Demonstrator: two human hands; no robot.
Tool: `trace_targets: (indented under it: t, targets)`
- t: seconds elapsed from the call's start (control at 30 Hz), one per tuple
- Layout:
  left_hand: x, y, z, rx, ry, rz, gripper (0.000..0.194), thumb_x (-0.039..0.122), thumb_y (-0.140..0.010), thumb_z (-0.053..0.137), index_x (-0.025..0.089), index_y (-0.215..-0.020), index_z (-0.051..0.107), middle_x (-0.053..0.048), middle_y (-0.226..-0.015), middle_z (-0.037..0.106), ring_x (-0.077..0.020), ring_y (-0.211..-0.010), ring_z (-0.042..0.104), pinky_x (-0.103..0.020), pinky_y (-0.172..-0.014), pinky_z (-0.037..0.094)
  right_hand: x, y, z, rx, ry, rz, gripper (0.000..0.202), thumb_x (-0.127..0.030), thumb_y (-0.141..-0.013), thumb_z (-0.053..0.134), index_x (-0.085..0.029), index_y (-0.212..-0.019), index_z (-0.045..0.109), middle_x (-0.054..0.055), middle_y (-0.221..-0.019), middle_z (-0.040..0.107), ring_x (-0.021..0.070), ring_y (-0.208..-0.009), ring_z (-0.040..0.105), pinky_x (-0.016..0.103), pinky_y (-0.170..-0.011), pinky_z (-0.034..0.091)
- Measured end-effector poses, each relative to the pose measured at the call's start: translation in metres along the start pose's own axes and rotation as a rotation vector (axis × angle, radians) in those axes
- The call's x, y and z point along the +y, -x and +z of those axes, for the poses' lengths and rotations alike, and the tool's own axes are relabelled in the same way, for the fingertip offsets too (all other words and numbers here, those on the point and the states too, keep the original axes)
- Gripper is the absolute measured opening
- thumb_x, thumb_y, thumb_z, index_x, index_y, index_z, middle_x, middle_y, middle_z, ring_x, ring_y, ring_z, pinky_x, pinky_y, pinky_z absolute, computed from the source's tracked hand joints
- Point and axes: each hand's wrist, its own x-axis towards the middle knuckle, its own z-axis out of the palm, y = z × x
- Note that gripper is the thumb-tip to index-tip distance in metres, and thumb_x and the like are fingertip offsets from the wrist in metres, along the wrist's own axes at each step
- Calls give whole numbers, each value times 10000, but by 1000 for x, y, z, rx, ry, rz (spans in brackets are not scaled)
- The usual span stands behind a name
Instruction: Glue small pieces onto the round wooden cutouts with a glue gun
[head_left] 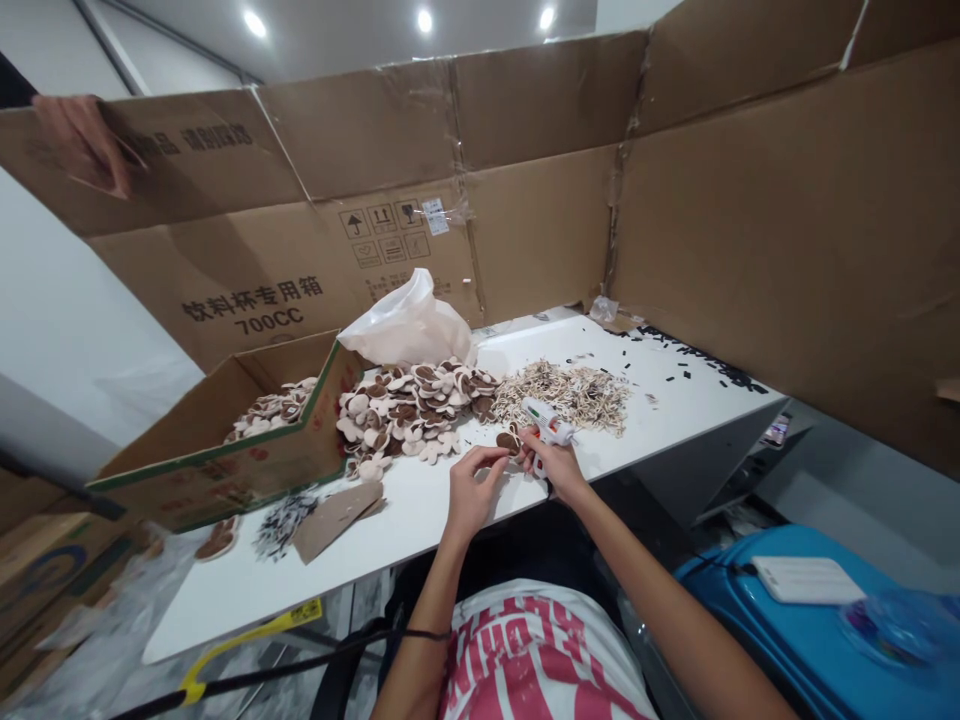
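At the table's front edge, my left hand [474, 487] pinches a small brown felt piece [508, 441] with a pale cord loop by it. My right hand [559, 466] is closed around a white glue gun [549, 421], close beside the same piece. Whether glue is on the piece is too small to tell. Just beyond my hands lies a heap of cream cords [574, 388]. To its left, a large pile of white and brown rabbit-shaped felt pieces [416, 405] covers the table.
A cardboard box [217, 485] with more felt pieces stands left. A white plastic bag [409, 325] sits behind the pile. Cardboard scraps [334, 520] and dark slivers [281, 525] lie front left. Tall cardboard walls [540, 230] enclose the table; another person's hand [86, 140] rests on top.
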Motion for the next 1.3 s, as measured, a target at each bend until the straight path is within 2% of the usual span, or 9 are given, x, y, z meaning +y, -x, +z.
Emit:
trace_targets:
  t: [0.23,0.5,0.8,1.3]
  targets:
    - [-1,0,2,46,38,-37,213,383,-891,759,200,-998,730,-64,-950,774,-211,-876,737,-355,-854,586,-4,3,4,0,22,-21,470,-625,-773,878,-196,-851,702,38,-624,662,191,-447,589,236,-403,448]
    - [4,-1,1,52,29,-55,247,417,-864,778,188,-942,726,-56,-907,761,-196,-846,709,-322,-826,560,-12,7,6,-87,96,-27,488,-667,-806,822,-207,-816,659,24,-641,653,182,-456,584,242,-430,447]
    - [5,-1,0,56,9,-49,207,389,-870,764,190,-915,733,-51,-875,760,-195,-816,700,-325,-813,552,-11,7,4,-135,98,-20,451,-634,-853,801,-213,-853,640,23,-666,661,174,-474,582,240,-455,455]
    - [5,0,0,74,-72,-26,147,338,-893,729,193,-916,738,-45,-879,754,-181,-791,664,-307,-770,510,-11,7,0,-182,94,-10,426,-607,-857,816,-215,-847,650,26,-684,665,183,-496,603,245,-460,452]
